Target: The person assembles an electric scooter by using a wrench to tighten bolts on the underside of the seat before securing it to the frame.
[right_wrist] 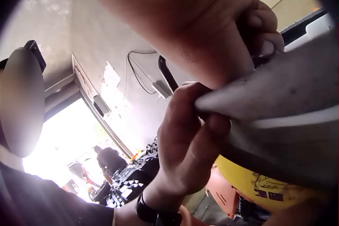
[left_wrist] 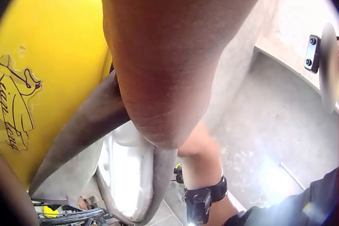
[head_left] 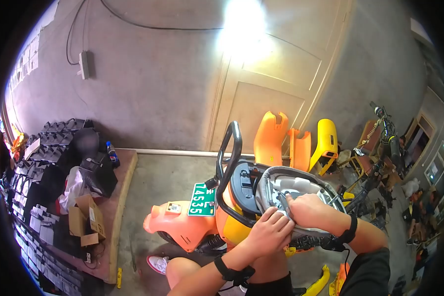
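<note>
An upturned scooter seat [head_left: 303, 183] shows its pale plastic underside, with a grey cover [left_wrist: 79, 125] wrapped round its rim. My left hand [head_left: 273, 229] pinches the edge of this cover between thumb and fingers, as the right wrist view shows. Right beside it, my right hand [head_left: 311, 211] bends over the same rim, its curled fingers and thumb gripping the cover edge. A small dark piece [right_wrist: 260, 60] shows under its fingertips; I cannot tell what it is. The seat sits over the orange and yellow scooter [head_left: 182, 224], near its black grab rail [head_left: 227, 167].
A green number plate [head_left: 201, 202] is on the scooter's tail. Orange and yellow body panels [head_left: 271, 138] stand by the door. At left, rows of black battery-like boxes [head_left: 39, 172] and an open carton [head_left: 86, 222] sit on a low platform. More yellow parts [head_left: 318, 281] lie near my legs.
</note>
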